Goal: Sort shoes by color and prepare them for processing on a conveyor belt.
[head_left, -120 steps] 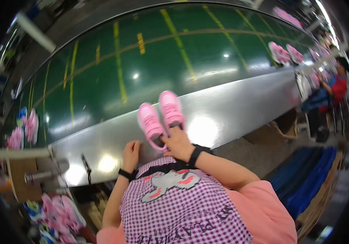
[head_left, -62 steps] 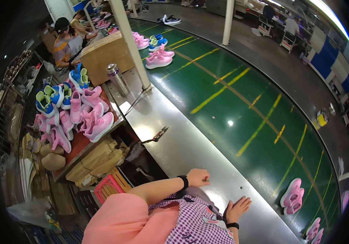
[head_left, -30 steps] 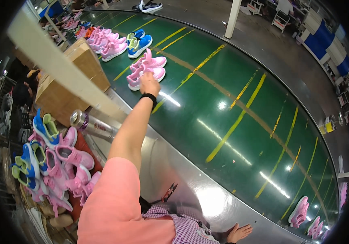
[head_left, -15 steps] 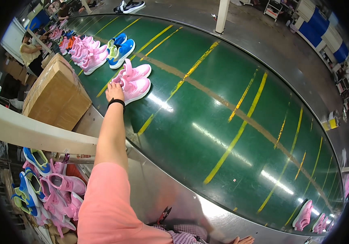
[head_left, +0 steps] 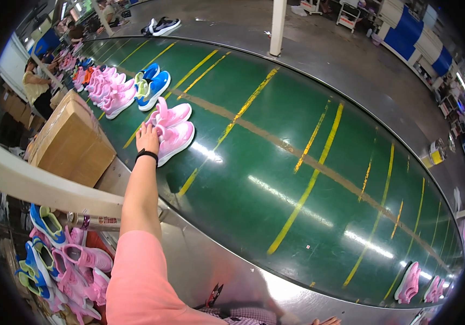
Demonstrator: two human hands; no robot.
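Observation:
My left hand point(head_left: 147, 138) reaches out over the near edge of the green conveyor belt point(head_left: 232, 168), a dark band on its wrist. Its fingers look stretched and somewhat apart at the heel end of a pair of pink sneakers point(head_left: 177, 142) with white soles. The sneakers stand side by side, their toes pointing right; whether my fingertips press on them is hard to tell. Only part of my right hand point(head_left: 328, 321) shows at the bottom edge, fingers extended and nothing visible in them.
Blue-and-lime sneakers point(head_left: 154, 89) and a row of pink ones point(head_left: 112, 92) stand farther up the belt. A cardboard box point(head_left: 75, 143) and a white bar point(head_left: 48, 176) flank my left arm. Loose sneakers point(head_left: 75, 265) are piled lower left; dark-handled snips point(head_left: 214, 294) lie on the metal ledge.
The whole view has shifted, so everything sits lower and slightly left. My left fingers look more spread at the pink sneakers' heels. The right hand has slipped slightly lower in view.

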